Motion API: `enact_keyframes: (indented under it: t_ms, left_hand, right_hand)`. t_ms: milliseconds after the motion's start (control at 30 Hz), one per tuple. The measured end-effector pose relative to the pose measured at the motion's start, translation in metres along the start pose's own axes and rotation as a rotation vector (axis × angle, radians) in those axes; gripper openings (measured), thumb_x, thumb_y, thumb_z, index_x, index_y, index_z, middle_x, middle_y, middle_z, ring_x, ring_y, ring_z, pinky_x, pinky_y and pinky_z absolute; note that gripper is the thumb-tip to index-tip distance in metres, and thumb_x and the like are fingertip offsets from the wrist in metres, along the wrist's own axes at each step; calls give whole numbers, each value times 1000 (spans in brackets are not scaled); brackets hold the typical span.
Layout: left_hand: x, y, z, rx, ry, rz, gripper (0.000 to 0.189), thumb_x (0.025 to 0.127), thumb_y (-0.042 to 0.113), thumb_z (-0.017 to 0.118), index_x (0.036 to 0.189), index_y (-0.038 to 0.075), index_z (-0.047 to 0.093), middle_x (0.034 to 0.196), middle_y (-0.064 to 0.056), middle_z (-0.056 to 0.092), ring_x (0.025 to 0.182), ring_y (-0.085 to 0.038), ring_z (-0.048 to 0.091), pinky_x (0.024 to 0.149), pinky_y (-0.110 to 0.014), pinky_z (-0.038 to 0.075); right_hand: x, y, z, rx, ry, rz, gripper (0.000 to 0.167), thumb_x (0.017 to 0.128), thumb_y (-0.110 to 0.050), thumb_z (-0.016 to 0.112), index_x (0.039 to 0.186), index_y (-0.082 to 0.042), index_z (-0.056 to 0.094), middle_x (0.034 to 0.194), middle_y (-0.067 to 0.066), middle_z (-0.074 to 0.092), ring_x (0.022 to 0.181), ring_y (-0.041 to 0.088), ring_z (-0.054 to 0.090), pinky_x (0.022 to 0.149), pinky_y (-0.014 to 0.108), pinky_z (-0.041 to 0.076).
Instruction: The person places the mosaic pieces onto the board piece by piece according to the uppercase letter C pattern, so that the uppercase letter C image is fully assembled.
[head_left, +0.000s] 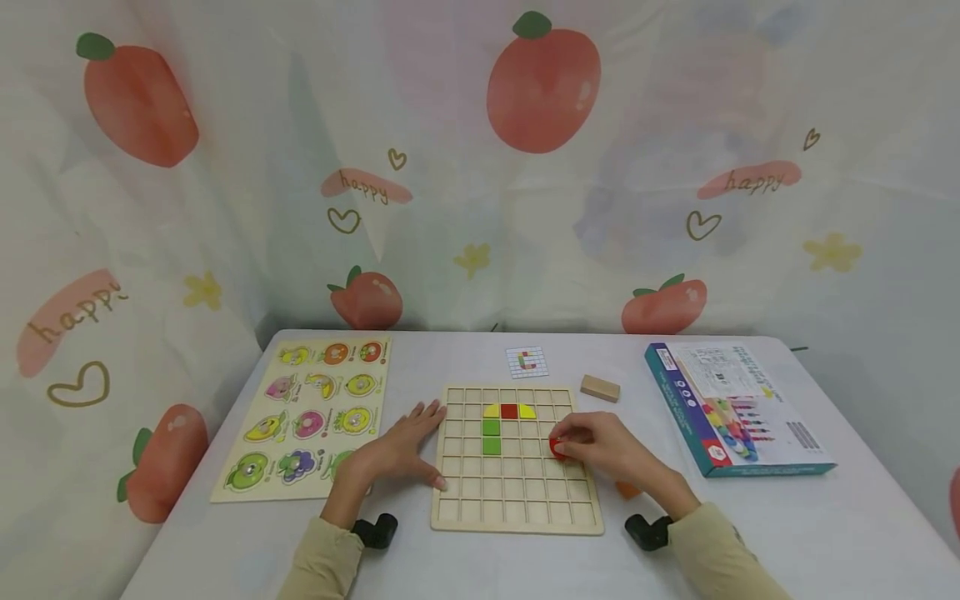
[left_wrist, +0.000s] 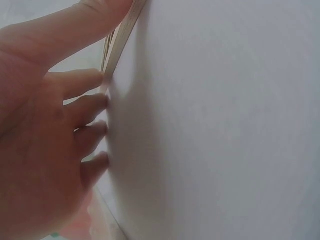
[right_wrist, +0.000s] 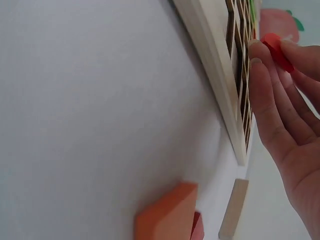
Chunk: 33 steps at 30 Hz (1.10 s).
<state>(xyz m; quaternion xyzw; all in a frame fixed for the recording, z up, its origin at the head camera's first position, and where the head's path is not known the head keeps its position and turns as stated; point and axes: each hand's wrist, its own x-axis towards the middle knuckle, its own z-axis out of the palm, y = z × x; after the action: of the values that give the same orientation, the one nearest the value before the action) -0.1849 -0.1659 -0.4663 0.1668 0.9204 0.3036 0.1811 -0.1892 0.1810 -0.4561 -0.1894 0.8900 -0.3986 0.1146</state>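
Note:
A wooden grid board (head_left: 517, 517) lies flat on the table. Its upper cells hold a red square (head_left: 509, 412) between two yellow pieces (head_left: 527, 412) with rounded corners, and two green squares (head_left: 491, 437) stacked below the left yellow one. My left hand (head_left: 393, 446) rests at the board's left edge, fingers spread and thumb touching the lower left side. Over the board's right side, my right hand (head_left: 607, 446) pinches a small red block (right_wrist: 275, 49) with a rounded edge between thumb and fingertips. In the head view, the fingers partly cover this block.
Behind the board lies a small pattern card (head_left: 527, 375). A plain wooden block (head_left: 600, 387) sits at its back right. An orange block (right_wrist: 167, 215) and a red piece (right_wrist: 198, 227) lie near my right wrist. A fruit puzzle board (head_left: 262, 400) is left, a box (head_left: 742, 408) right.

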Motion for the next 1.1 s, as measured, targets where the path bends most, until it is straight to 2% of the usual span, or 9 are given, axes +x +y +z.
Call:
enact_keyframes:
  t_ms: [367, 733, 900, 1100]
  left_hand:
    - [2, 4, -1, -8, 1, -11, 113, 74, 30, 93, 163, 6, 28, 172, -10, 18, 161, -31, 7, 131, -53, 10]
    - [1, 1, 0, 1, -2, -11, 113, 74, 30, 93, 162, 6, 28, 172, -10, 19, 161, -32, 8, 131, -54, 10]
    - [1, 0, 0, 5, 1, -8, 111, 75, 32, 92, 163, 7, 28, 172, -11, 19, 161, -33, 8, 131, -54, 11]
    - [-2, 3, 0, -20, 10, -26, 106, 78, 34, 90, 163, 9, 30, 173, -8, 19, 161, -33, 8, 130, -57, 12]
  right_hand:
    - [12, -16, 11, -39, -37, -37, 12, 95, -14, 73, 106, -11, 76, 97, -3, 73, 87, 13, 64, 84, 21, 56]
    - [22, -32, 31, -1, -108, -84, 12, 92, -9, 76, 103, -10, 77, 97, 0, 71, 85, 14, 67, 78, 19, 57]
    - [28, -38, 40, -12, -106, -125, 8, 92, -8, 76, 99, -10, 78, 94, -2, 74, 85, 12, 69, 78, 17, 57]
    - [34, -46, 50, -42, -98, -143, 5, 92, -8, 76, 96, -9, 78, 90, -4, 75, 81, 9, 64, 74, 18, 55]
